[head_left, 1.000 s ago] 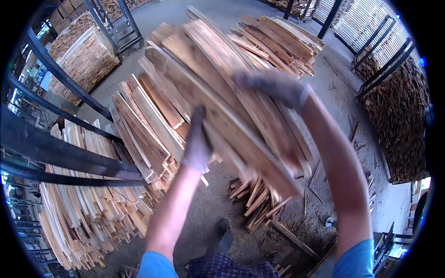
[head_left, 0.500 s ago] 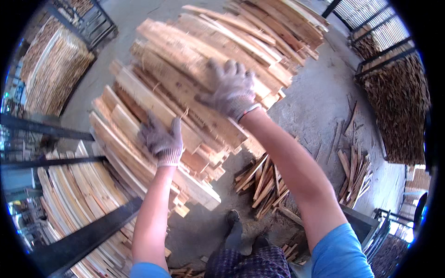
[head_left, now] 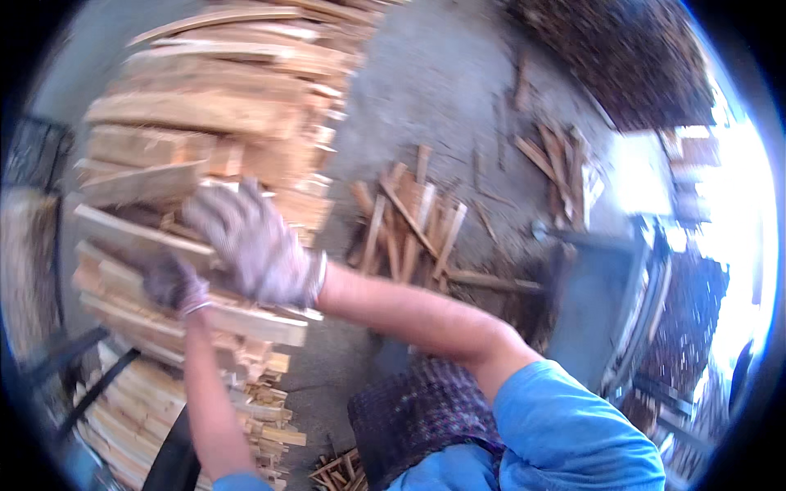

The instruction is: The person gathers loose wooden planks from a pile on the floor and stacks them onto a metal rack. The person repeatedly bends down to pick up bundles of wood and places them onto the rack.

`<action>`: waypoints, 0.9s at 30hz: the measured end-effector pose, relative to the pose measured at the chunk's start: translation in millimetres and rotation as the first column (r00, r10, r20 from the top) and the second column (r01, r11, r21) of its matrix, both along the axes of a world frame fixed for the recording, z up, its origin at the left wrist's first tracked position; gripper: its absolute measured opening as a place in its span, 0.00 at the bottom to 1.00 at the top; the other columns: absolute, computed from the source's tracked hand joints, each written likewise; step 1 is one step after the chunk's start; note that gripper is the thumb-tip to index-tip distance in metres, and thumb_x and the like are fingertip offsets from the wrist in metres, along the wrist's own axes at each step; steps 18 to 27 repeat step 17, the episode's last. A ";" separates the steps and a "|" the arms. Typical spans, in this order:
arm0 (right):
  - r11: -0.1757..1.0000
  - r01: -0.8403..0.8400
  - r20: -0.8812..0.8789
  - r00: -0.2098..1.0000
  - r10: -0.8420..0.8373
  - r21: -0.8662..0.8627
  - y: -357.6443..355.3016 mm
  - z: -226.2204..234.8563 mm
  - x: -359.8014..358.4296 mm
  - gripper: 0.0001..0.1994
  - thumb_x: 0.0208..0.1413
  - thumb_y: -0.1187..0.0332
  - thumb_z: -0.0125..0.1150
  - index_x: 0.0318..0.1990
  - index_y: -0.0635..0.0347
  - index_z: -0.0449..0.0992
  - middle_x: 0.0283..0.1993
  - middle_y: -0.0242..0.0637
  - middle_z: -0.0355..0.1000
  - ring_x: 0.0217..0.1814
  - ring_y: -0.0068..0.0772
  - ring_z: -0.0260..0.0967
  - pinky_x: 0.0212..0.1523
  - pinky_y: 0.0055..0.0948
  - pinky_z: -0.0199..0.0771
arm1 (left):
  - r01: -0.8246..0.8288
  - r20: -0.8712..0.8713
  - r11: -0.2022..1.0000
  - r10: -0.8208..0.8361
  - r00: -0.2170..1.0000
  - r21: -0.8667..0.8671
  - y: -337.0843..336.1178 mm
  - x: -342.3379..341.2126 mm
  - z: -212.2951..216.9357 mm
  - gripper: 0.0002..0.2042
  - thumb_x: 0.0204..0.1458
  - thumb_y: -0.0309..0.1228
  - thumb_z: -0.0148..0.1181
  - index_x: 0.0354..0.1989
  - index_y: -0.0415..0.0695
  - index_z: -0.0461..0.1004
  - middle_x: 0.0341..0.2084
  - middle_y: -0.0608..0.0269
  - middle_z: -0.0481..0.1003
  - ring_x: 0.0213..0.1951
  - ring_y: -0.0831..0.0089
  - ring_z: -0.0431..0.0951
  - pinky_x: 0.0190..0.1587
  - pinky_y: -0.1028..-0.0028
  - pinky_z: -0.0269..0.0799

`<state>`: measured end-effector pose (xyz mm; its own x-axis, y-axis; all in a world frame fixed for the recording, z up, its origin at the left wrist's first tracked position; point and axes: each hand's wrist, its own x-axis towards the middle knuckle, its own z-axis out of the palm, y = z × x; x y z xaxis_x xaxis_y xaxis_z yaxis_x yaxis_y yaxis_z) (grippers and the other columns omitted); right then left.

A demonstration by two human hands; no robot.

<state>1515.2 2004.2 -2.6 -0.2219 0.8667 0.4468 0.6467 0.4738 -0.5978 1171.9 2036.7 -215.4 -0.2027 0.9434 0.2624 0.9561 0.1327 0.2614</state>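
A big pile of rough sawn boards (head_left: 196,110) fills the left side, with the boards lying roughly side by side. Over its near part reaches my right hand (head_left: 250,241), in a pale knitted glove. Its fingers are blurred but look stretched out and somewhat apart, beside the end of a tilted short board (head_left: 147,182). Just left of it and lower, my left hand (head_left: 173,282), gloved too, is against the boards near a long pale plank (head_left: 254,321). Motion blur and shadow hide how its fingers are bent.
Loose wood strips (head_left: 413,221) lie on the concrete floor (head_left: 426,90) right of the pile, with another heap of strips (head_left: 561,168) beyond. A grey metal frame (head_left: 594,303) stands at the right. Stacked wood (head_left: 630,57) is at the far right, more boards (head_left: 135,409) at lower left.
The view has swung to the right, so the pile now sits farther left. My right hand has come back from the far boards and is now close beside my left hand.
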 end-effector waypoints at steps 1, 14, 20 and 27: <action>0.994 0.012 0.042 0.999 -0.008 -0.108 -43.9 -7.7 31.5 0.40 0.54 0.51 0.67 0.70 0.65 0.64 0.71 0.55 0.63 0.77 0.58 0.57 0.77 0.60 0.51 | -0.022 -0.102 0.999 0.018 0.995 -0.040 4.3 25.7 5.3 0.35 0.69 0.55 0.45 0.69 0.34 0.65 0.62 0.42 0.73 0.63 0.52 0.74 0.64 0.57 0.71; -0.251 0.337 0.410 0.842 -0.351 -0.908 -609.5 -108.8 388.3 0.29 0.59 0.48 0.58 0.56 0.67 0.78 0.55 0.61 0.78 0.59 0.61 0.75 0.59 0.50 0.74 | 0.052 0.426 0.894 0.161 0.890 -0.446 -37.2 115.4 85.5 0.31 0.74 0.47 0.38 0.79 0.40 0.50 0.77 0.49 0.54 0.76 0.54 0.58 0.76 0.59 0.54; -0.392 0.290 0.452 0.783 -0.427 -0.873 -675.3 -90.6 445.6 0.32 0.60 0.46 0.58 0.59 0.66 0.77 0.58 0.61 0.76 0.62 0.60 0.75 0.62 0.47 0.73 | 0.137 0.483 0.876 0.119 0.867 -0.462 -38.9 173.8 92.9 0.32 0.74 0.46 0.40 0.80 0.41 0.48 0.78 0.50 0.53 0.76 0.57 0.56 0.76 0.58 0.53; -0.392 0.290 0.452 0.783 -0.427 -0.873 -675.3 -90.6 445.6 0.32 0.60 0.46 0.58 0.59 0.66 0.77 0.58 0.61 0.76 0.62 0.60 0.75 0.62 0.47 0.73 | 0.137 0.483 0.876 0.119 0.867 -0.462 -38.9 173.8 92.9 0.32 0.74 0.46 0.40 0.80 0.41 0.48 0.78 0.50 0.53 0.76 0.57 0.56 0.76 0.58 0.53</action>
